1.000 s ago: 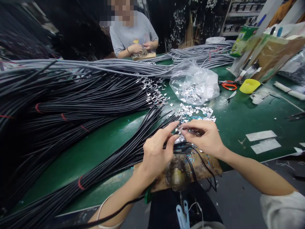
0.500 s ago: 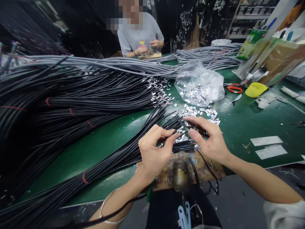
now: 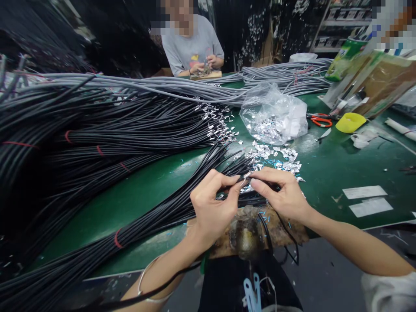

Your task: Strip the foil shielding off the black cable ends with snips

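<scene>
My left hand [image 3: 216, 201] pinches the end of a black cable between thumb and forefinger. Close to its fingertips, my right hand [image 3: 282, 193] has its thumb and forefinger pressed together at the silvery end of that cable. Long black cables [image 3: 156, 210], tied with a red band [image 3: 118, 238], run under and behind my left hand, with their ends near both hands. Below the hands a worn metal fixture [image 3: 245, 234] sits on a stained wooden board [image 3: 286, 229]. Small foil scraps [image 3: 287, 158] lie just beyond my right hand.
More black cables [image 3: 146, 125] cover the left side, with grey cables [image 3: 156, 86] behind. A clear plastic bag [image 3: 274, 115], red-handled scissors [image 3: 321, 120], a yellow object [image 3: 350, 122] and white labels [image 3: 364, 192] lie on the green table [image 3: 328, 173]. A person [image 3: 191, 47] sits opposite.
My right hand has moved left and its fingers have closed at the cable end beside my left fingertips. My left hand has barely moved.
</scene>
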`<state>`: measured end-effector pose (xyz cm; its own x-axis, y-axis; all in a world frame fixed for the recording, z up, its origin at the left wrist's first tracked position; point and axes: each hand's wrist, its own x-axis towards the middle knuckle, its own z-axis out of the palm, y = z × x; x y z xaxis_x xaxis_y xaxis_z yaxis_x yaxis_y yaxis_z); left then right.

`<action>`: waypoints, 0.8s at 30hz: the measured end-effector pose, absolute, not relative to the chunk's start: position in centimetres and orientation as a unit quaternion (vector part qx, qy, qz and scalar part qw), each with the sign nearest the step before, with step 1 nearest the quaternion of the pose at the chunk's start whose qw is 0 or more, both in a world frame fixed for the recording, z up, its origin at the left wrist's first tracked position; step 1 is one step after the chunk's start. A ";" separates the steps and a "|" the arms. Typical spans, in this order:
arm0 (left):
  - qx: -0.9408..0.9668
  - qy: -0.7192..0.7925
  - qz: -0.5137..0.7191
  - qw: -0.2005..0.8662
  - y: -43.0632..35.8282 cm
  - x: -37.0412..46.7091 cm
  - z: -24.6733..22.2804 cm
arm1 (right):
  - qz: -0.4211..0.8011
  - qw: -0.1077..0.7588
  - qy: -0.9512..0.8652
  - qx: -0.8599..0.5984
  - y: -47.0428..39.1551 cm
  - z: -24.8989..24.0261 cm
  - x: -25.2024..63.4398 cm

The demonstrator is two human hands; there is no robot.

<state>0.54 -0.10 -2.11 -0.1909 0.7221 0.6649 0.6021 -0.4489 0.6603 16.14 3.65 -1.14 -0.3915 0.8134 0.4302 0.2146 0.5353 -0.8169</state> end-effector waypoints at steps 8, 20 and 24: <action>0.667 0.508 0.502 0.214 0.2 -0.4 -1.8 | 0.331 0.447 -0.743 -0.372 4.0 -0.8 16.6; 0.723 0.476 0.501 -0.008 -0.1 0.8 -2.3 | 0.442 0.426 -0.676 -0.408 3.3 -0.5 16.4; 0.716 0.487 0.499 0.033 0.0 0.9 -2.4 | 0.449 0.423 -0.673 -0.408 3.6 -0.6 16.6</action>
